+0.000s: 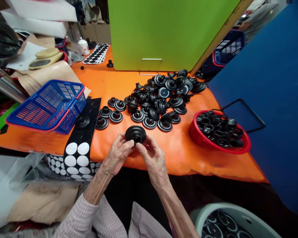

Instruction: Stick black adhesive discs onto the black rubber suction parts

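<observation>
Between my left hand and my right hand is a round black plastic disc part with a short stem pointing toward me. Fingers of both hands are closed on it, the thumbs meeting near the stem. It is held above the front of the orange table. Just beyond lies a heap of similar black disc parts, some stem up, some on their sides. A few more stand stem up to the left of the heap. Another disc part rests on a black strip with white round stickers.
A blue basket stands at the left. At the right, a red bowl holds black ring-like parts. Green and blue panels rise behind and to the right. A pale bucket with black discs stands below the table edge.
</observation>
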`<act>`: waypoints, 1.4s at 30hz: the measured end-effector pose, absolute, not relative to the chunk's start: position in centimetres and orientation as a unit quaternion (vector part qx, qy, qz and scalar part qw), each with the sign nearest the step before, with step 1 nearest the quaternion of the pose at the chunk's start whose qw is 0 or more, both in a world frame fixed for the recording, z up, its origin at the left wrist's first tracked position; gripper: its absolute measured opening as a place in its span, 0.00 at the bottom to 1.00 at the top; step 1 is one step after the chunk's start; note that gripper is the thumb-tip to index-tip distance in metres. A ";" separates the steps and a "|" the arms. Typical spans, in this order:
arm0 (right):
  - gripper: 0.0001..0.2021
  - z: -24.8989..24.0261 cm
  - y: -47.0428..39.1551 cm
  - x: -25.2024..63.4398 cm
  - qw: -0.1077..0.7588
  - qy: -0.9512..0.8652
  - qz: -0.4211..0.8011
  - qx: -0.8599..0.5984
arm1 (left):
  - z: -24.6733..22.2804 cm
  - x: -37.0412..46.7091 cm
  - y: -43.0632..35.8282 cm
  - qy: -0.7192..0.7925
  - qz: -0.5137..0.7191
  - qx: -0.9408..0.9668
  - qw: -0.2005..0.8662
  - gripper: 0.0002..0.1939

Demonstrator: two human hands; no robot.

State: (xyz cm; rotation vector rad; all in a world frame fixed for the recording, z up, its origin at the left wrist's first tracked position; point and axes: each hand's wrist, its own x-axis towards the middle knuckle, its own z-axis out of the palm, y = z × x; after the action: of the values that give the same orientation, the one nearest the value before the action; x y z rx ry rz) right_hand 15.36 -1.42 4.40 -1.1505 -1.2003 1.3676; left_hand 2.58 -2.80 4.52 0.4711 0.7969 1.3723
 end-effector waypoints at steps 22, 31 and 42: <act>0.21 3.5 -2.8 15.0 0.497 -0.531 0.563 -0.392 | 4.2 2.4 -4.7 0.354 0.607 0.249 0.666 0.21; 0.17 4.5 -3.2 14.7 0.492 -0.503 0.578 -0.413 | 4.5 3.2 -5.5 0.402 0.613 0.268 0.625 0.17; 0.21 3.2 5.0 17.2 0.390 -0.683 0.300 -0.540 | 4.8 -0.6 0.0 0.617 0.590 0.351 0.386 0.26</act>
State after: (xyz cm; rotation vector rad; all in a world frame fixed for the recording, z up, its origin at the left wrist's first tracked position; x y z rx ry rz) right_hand 17.22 5.02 3.18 -1.3738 -1.7355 0.7631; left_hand -0.60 -0.02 4.82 0.8936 1.5700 1.5013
